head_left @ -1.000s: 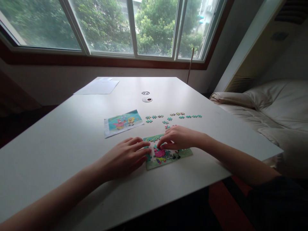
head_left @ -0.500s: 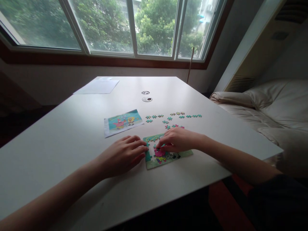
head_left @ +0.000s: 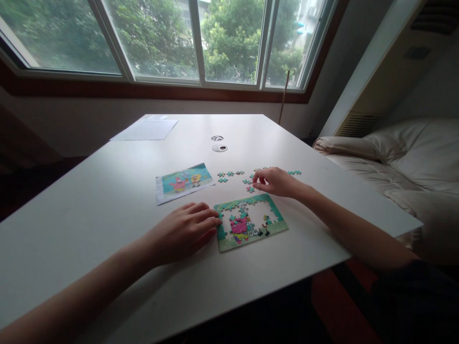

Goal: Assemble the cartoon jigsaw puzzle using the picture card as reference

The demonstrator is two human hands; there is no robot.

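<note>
A partly filled jigsaw puzzle (head_left: 258, 233) lies on the table, its green border in place around a pink cartoon figure and bare white gaps. My left hand (head_left: 186, 231) rests flat at its left edge with fingers extended, fingertips touching the frame. Beyond the puzzle's far edge, my right hand (head_left: 274, 181) is over the loose pieces, thumb and fingers bent into a pinch. Whatever may be between those fingertips is hidden. A pink and teal puzzle piece (head_left: 250, 189) lies just below them. Some pieces are covered by this hand.
A printed cartoon picture (head_left: 186, 181) lies behind my left hand. Several teal puzzle pieces (head_left: 230, 174) are spread beside it, and others (head_left: 294, 172) lie to the right. White sheets (head_left: 145, 129) and two round inserts (head_left: 219, 148) are farther back on the white table (head_left: 118, 191).
My right hand has lifted off the pink figure in the puzzle and moved away and to the right, over the loose pieces. The left hand has stayed at the puzzle's edge.
</note>
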